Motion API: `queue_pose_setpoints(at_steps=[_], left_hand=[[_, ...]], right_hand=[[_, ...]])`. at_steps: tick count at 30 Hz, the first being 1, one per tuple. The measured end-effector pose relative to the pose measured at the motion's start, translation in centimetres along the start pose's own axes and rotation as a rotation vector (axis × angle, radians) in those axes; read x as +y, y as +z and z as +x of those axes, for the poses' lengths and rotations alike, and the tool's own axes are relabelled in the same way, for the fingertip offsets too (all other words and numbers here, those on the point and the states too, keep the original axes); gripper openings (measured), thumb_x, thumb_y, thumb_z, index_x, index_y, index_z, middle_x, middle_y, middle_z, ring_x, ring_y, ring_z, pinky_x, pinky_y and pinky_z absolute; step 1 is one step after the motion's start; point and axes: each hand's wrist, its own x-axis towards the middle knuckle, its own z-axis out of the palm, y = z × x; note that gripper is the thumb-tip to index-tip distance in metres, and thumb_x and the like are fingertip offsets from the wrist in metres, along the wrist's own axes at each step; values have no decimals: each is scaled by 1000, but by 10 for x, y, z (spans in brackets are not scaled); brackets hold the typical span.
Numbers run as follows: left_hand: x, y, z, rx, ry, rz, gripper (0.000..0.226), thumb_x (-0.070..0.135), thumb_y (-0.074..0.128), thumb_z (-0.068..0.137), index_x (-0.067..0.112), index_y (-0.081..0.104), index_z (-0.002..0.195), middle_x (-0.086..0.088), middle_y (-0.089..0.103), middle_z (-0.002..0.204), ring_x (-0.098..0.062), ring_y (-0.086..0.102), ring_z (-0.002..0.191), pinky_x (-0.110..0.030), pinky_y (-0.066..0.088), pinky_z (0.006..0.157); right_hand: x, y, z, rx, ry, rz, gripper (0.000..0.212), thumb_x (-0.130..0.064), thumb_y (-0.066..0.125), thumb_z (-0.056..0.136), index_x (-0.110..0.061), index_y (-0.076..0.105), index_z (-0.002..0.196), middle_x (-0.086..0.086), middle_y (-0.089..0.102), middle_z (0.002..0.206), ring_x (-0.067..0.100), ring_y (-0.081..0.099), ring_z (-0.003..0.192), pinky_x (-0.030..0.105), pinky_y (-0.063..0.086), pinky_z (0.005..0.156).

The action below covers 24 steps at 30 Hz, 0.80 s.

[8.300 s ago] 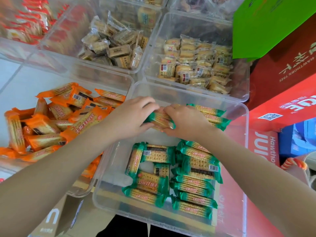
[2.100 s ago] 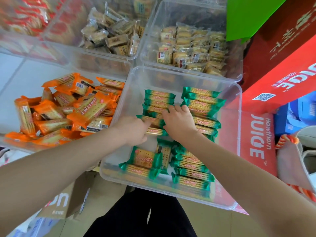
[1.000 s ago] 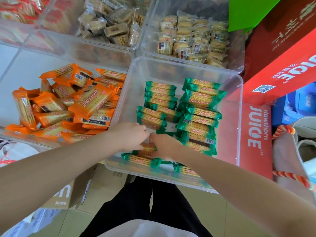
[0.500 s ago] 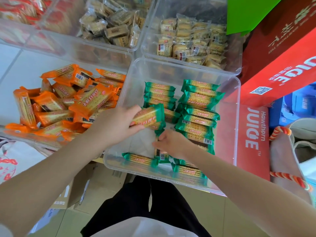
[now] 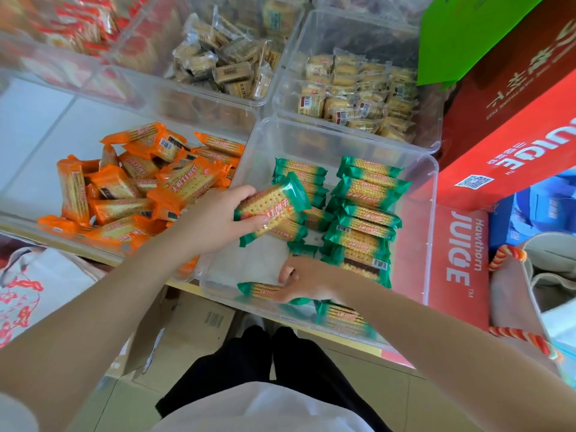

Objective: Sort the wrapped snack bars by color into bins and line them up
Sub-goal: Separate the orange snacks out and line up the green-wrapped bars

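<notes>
Left hand (image 5: 215,222) grip: fingers and thumb curled round one green-wrapped cracker bar (image 5: 272,207), held tilted above the left part of the clear plastic bin (image 5: 431,213), over the left column of green bars (image 5: 300,176). Wrapper face up, red print showing.

Right hand (image 5: 307,283) grip: down at the near edge of the same bin, fingers curled onto a green-wrapped bar lying flat (image 5: 258,289) on the bin floor. Looks like a pinch, but the fingertips are partly hidden, so contact is only likely.

Green bin contents: left column of bars stacked crosswise at the far side; right column of green bars (image 5: 366,213) running far to near, packed touching one another. One more green bar (image 5: 341,314) sits at the near wall, right of the right hand. Bare white patch of bin floor between the two hands.

Left of it, touching wall to wall: a second clear plastic bin (image 5: 37,227) with a loose heap of orange-wrapped cracker bars (image 5: 137,188), unaligned, pointing all ways.

Far side: clear bin of tan clear-wrapped biscuits (image 5: 227,67) and clear bin of pale yellow wrapped biscuits (image 5: 358,98). Far left, a bin of red-wrapped snacks (image 5: 74,29), blurred.

Right: red cardboard juice carton (image 5: 514,135) lying on its side, with a green card sheet (image 5: 467,35) beyond it.
</notes>
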Motion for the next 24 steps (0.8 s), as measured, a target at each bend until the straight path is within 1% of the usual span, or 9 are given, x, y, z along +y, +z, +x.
queue_pose_setpoints(at_steps=[2, 5, 8, 10, 13, 18, 20, 22, 24], left_hand=[[-2, -4, 6, 22, -29, -26, 24, 33, 57, 89, 17, 54, 107, 8, 59, 81, -5, 54, 70, -20, 37, 53], [0, -8, 15, 9, -22, 48, 18, 31, 56, 90, 22, 50, 105, 16, 50, 75, 0, 48, 63, -13, 32, 46], [3, -8, 24, -48, -21, 103, 13, 32, 51, 93, 21, 53, 100, 13, 53, 73, -2, 49, 61, -13, 33, 45], [5, -10, 28, -114, -67, 47, 24, 36, 42, 96, 18, 58, 102, 5, 57, 77, -11, 52, 68, -20, 33, 54], [6, -13, 30, -157, -114, -84, 38, 38, 32, 99, 11, 59, 99, -4, 57, 81, -20, 51, 77, -29, 32, 62], [10, -13, 25, -42, -36, -41, 26, 26, 36, 99, 20, 61, 99, -7, 63, 83, -25, 56, 76, -30, 34, 58], [11, -11, 22, -28, -9, -4, 27, 24, 34, 99, 22, 60, 105, -10, 66, 86, -30, 60, 78, -36, 41, 60], [10, -8, 20, -20, -2, -24, 30, 27, 30, 99, 24, 60, 106, -9, 67, 88, -32, 61, 78, -44, 48, 65], [7, -6, 19, 3, -13, -77, 32, 28, 30, 99, 23, 61, 98, -8, 66, 83, -31, 61, 76, -44, 48, 65]], right_hand=[[3, -12, -14, 101, -99, 33, 42, -25, 72, 79, -16, 50, 114, -2, 55, 108, 20, 55, 100, 28, 44, 85], [8, -33, -34, 387, -345, -62, 41, -15, 73, 77, -21, 47, 108, -7, 46, 109, 13, 48, 98, 14, 41, 80], [15, -48, -44, 655, -552, -223, 48, -12, 75, 73, -23, 44, 107, -2, 44, 115, 12, 40, 107, 23, 38, 92], [19, -51, -41, 734, -616, -355, 53, -11, 76, 70, -26, 38, 105, 4, 48, 118, 14, 38, 109, 25, 33, 94], [17, -54, -41, 677, -640, -292, 46, -13, 74, 75, -21, 42, 108, 1, 49, 115, 12, 42, 105, 21, 36, 90], [6, -64, -41, 373, -388, 504, 19, -20, 63, 88, -17, 52, 104, -1, 58, 95, 18, 56, 88, 27, 47, 73], [3, -69, -35, 261, -281, 746, 24, -29, 65, 81, -18, 56, 101, 0, 62, 93, 19, 59, 88, 31, 49, 76], [0, -74, -30, 193, -243, 922, 35, -31, 66, 79, -15, 58, 109, 3, 69, 98, 19, 65, 92, 35, 52, 82], [-4, -78, -27, 214, -220, 995, 30, -30, 62, 86, -13, 57, 110, 4, 70, 95, 17, 67, 88, 32, 54, 74]])
